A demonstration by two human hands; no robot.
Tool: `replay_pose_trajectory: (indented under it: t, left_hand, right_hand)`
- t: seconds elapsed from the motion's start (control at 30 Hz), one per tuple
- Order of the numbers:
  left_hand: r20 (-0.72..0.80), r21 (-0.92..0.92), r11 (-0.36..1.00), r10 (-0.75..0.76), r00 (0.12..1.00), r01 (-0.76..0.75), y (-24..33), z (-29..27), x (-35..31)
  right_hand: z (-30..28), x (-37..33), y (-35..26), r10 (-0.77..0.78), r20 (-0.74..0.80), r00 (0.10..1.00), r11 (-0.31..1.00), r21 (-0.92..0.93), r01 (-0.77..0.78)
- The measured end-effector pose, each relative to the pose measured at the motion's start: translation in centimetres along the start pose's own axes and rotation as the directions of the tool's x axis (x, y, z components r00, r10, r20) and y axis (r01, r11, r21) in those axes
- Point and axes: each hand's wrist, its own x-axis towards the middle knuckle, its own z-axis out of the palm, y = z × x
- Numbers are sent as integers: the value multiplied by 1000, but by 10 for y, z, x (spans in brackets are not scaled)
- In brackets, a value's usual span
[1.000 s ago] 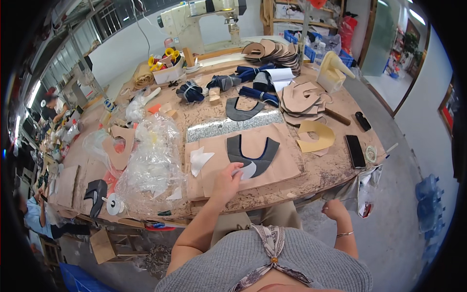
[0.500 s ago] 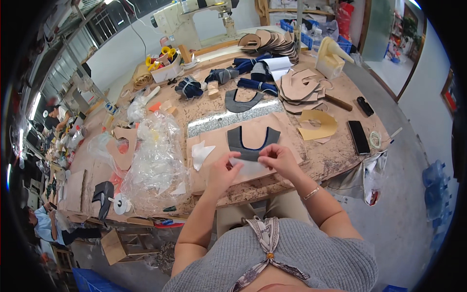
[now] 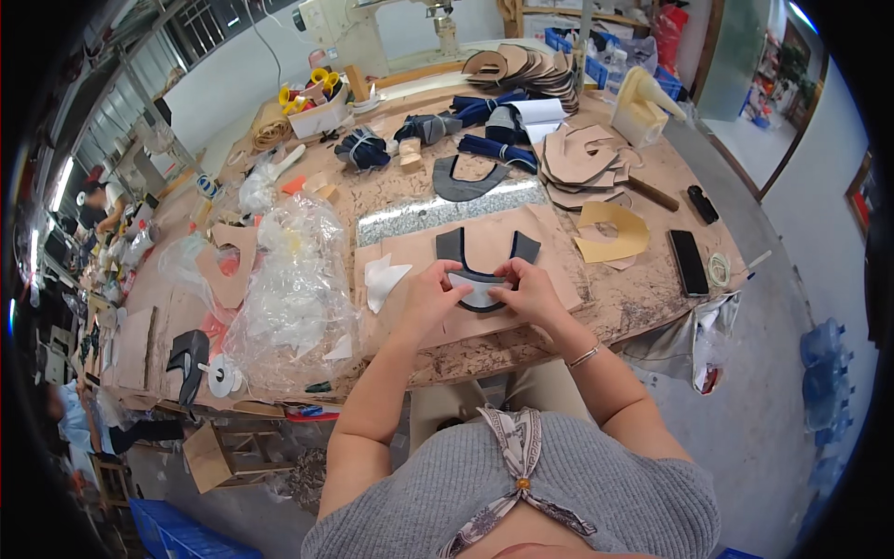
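Your white patch (image 3: 480,294) lies across the curved end of the grey U-shaped piece (image 3: 449,247), on the tan sheet (image 3: 414,256). Your left hand (image 3: 451,281) and right hand (image 3: 504,283) each have thumb and fingers nearly closed on one end of it. Placing appears well advanced; whether it is fixed, you cannot tell. Loose white pieces (image 3: 383,281) remain unused. The white box (image 3: 321,123) contains yellow items; the spouted container's (image 3: 641,116) contents are hidden.

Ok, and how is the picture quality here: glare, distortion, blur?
Head view: fisheye bends the table edge; glare on the speckled slab and clear plastic; left hand and right hand fairly sharp, blue jugs at far right soft.
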Motion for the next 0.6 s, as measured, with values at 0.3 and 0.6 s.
replay_pose_trajectory:
  t: [0.3, 0.6]
  left_hand:
    - [-82, -39, 995, 87, 993, -90, -41, 26, 14]
    - [14, 554, 665, 593, 805, -500, -40, 34, -2]
  right_hand:
    - [0, -1, -2, -73, -7, 997, 991, -110, 71]
    - [5, 1, 1, -282, -19, 959, 860, -448, 244]
